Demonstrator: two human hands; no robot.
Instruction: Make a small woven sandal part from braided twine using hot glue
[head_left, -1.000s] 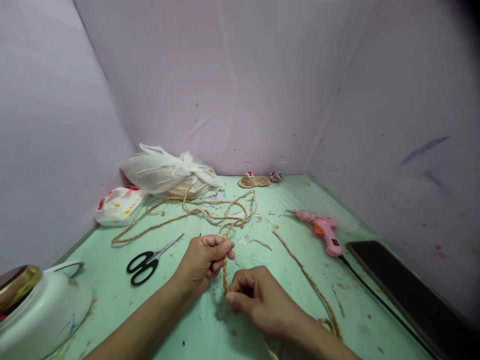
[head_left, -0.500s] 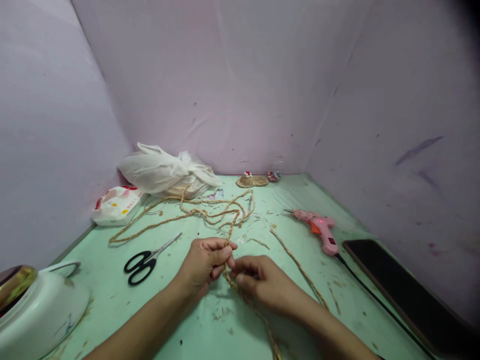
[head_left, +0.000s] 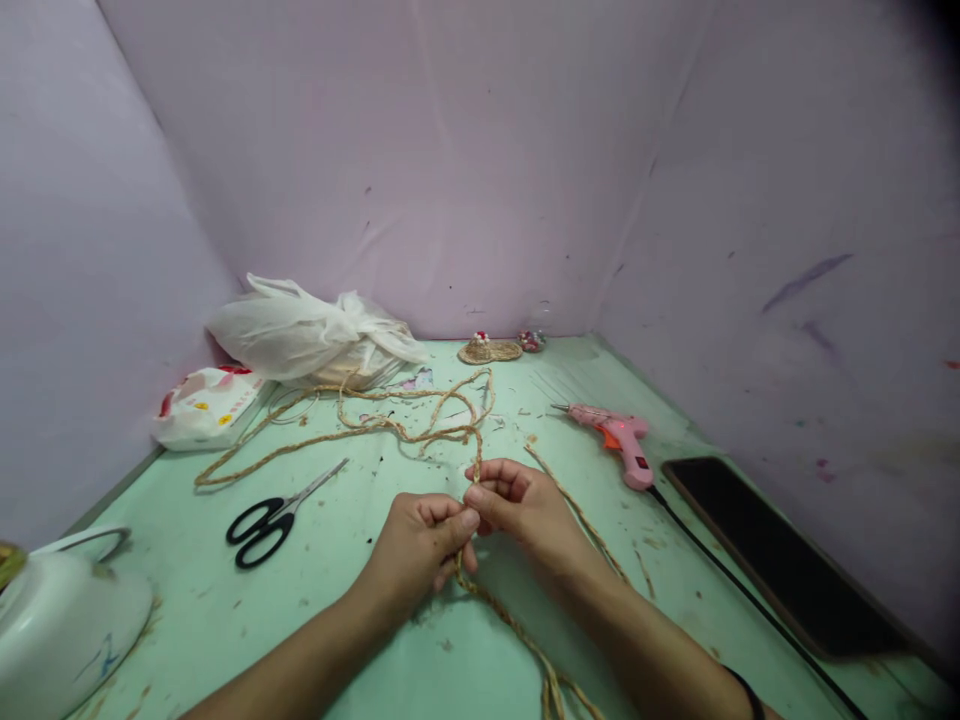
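A long tan braided cord (head_left: 504,612) passes through both of my hands near the middle of the table. My left hand (head_left: 422,540) pinches it between thumb and fingers. Just beyond and to the right, my right hand (head_left: 517,508) also pinches the cord, its fingertips touching or nearly touching the left ones. From there the cord winds in loose loops toward the back left. Its near end splits into loose strands at the bottom edge. Left of my hands lie black-handled scissors (head_left: 271,522). A separate length of cord (head_left: 581,515) lies right of my right hand, partly behind the forearm.
A pink glue gun (head_left: 619,438) with a lit red light and black cable lies on the right, beside a dark phone-like slab (head_left: 780,555). White plastic bag (head_left: 315,330), tissue pack (head_left: 206,405) and small woven piece (head_left: 489,350) sit at the back. A white pot-like vessel (head_left: 75,630) stands front left.
My right hand has moved up along the cord, from below my left hand to beyond it, and now pinches there. The whole view has shifted slightly.
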